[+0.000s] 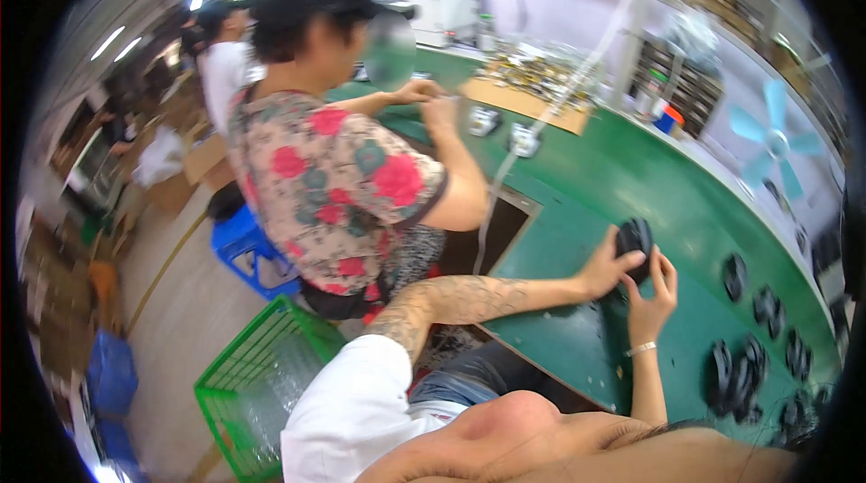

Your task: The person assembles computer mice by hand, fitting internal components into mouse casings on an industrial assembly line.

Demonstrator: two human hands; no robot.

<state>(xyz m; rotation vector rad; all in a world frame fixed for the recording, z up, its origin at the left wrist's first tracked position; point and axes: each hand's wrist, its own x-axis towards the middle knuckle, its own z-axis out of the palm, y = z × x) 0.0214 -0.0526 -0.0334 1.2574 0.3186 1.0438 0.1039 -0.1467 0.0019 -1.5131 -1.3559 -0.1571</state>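
Note:
A rounded black computer mouse is held up over the green bench, tilted on edge. My left hand grips it from the left, thumb across its lower part. The fingers of my right hand close on its lower right edge. The side turned away from me is hidden. Beyond my hands to the right, several similar black mice stand and lie on the bench, among them a single one and a cluster.
A co-worker in a flowered shirt works at the bench on my left. A green crate with clear plastic stands by my left side. Small parts lie on a cardboard sheet farther back. A blue fan stands far right; a white cable hangs down.

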